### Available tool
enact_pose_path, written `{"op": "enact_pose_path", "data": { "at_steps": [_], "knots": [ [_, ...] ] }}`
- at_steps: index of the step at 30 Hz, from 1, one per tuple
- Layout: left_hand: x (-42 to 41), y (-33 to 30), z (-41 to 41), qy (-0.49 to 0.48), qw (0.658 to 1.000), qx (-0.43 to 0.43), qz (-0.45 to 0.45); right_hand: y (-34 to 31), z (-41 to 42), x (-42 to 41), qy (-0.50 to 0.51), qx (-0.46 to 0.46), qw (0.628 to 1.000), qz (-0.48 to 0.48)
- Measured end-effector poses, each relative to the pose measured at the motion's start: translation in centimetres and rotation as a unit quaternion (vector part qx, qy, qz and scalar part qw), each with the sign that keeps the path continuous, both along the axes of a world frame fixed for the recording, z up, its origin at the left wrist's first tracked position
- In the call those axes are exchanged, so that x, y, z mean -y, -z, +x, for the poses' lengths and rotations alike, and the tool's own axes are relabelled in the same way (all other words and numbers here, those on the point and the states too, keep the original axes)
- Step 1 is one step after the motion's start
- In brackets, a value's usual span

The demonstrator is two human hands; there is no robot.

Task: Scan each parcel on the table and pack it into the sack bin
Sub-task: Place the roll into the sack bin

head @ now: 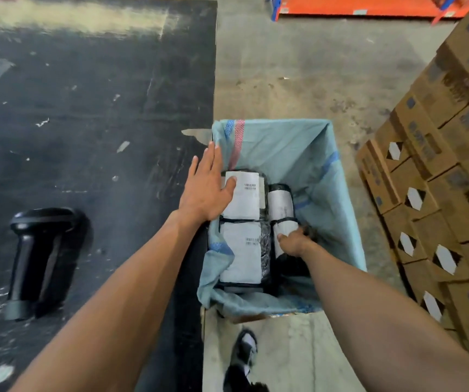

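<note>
The left hand lies flat, fingers straight, over the sack rim. At four o'clock, the right hand seemingly grips a parcel inside.

two bare arms come in from the bottom, with no sleeves showing on either one. the left hand and the right hand wear no gloves, rings or watch. lower down is one shiny black shoe with a white patch on top, over a dark trouser leg.
</note>
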State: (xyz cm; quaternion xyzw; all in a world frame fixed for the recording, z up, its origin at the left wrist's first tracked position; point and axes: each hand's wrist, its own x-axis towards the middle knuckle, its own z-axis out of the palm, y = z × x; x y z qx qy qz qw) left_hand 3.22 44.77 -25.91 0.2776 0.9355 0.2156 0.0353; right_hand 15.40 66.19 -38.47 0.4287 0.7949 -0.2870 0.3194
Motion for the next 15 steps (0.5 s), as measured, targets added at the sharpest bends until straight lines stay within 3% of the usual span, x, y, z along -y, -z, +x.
{"op": "enact_pose_path", "data": {
  "at_steps": [5, 15],
  "knots": [
    [0.0, 0.5, -0.3, -0.003, 1.000, -0.009, -0.008, 2.7, 0.2, 1.0, 0.038, 0.012, 0.999, -0.010],
    [-0.2, 0.9, -0.2, -0.007, 1.000, -0.018, -0.013, 7.0, 2.0, 2.3, 0.103, -0.084, 0.991, -0.032]
  ]
}}
